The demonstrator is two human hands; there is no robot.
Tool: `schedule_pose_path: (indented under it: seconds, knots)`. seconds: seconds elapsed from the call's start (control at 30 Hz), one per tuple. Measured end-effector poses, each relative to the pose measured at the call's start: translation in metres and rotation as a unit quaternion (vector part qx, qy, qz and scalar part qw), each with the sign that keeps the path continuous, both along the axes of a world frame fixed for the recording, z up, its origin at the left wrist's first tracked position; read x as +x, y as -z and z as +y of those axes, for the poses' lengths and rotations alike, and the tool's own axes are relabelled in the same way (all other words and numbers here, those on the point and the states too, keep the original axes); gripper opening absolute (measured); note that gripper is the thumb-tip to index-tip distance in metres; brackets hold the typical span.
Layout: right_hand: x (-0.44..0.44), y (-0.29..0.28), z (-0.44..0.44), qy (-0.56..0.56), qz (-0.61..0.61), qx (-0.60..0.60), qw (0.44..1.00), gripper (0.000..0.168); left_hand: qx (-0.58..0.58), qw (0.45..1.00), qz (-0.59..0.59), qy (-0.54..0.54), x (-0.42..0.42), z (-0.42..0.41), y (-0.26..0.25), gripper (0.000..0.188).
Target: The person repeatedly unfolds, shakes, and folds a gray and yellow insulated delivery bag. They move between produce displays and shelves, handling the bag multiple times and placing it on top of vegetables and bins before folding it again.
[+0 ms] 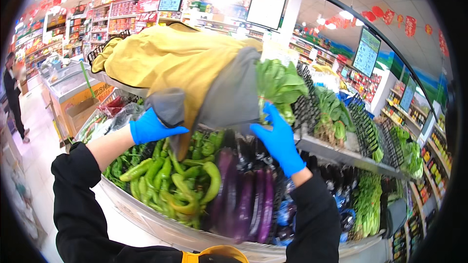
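A yellow cloth cover (pixel 172 54) with a grey underside or panel (pixel 232 91) is draped over the upper tier of a produce stand. My left hand (pixel 150 128), in a blue glove, is at a bunched grey fold of the cover; its fingers are hidden by the fold and its thumb sticks out to the right. Beside the cover's lower right corner is my right hand (pixel 279 140), also blue-gloved, thumb and fingers apart. Just above its fingertips stands a bunch of leafy greens (pixel 279 80). Long green peppers (pixel 164 179) and purple eggplants (pixel 248 197) lie below both hands.
A metal shelf edge (pixel 347 157) runs across the stand's right side. Black mesh dividers (pixel 309 106) separate the greens, and celery (pixel 367 204) lies lower right. Price screens (pixel 366 51) hang overhead. Far left, a person (pixel 14 95) stands in the aisle near a freezer chest (pixel 65 84).
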State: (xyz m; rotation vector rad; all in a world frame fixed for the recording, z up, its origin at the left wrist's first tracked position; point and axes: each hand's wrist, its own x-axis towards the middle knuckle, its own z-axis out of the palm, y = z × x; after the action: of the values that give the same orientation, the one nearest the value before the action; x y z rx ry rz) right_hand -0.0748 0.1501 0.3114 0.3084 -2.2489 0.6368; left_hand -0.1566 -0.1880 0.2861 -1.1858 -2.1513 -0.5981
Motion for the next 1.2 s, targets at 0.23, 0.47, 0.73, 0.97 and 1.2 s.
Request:
schedule_pose_path:
  seconds: [0.23, 0.47, 0.73, 0.97, 1.2]
  knots:
    - [-0.08, -0.032, -0.079, 0.142, 0.058, -0.047, 0.987, 0.027, 0.098, 0.954, -0.238, 0.151, -0.03, -0.077, -0.036, 0.063]
    - [-0.108, -0.167, -0.269, -0.185, 0.013, -0.091, 0.978, 0.029, 0.221, 0.763, -0.522, 0.31, -0.099, -0.023, -0.093, 0.035]
    - [-0.166, -0.04, -0.198, 0.101, 0.145, 0.169, 0.97, 0.06, 0.494, 0.731, -0.406, 0.238, -0.193, -0.087, -0.177, 0.044]
    - [-0.171, -0.016, -0.203, 0.191, 0.063, 0.26, 0.945, 0.071, 0.487, 0.831, -0.198, 0.183, -0.232, -0.185, -0.309, 0.048]
    - [-0.17, -0.037, -0.231, 0.289, 0.016, 0.287, 0.913, 0.064, 0.512, 0.808, -0.188, 0.222, -0.322, -0.406, -0.314, 0.049]
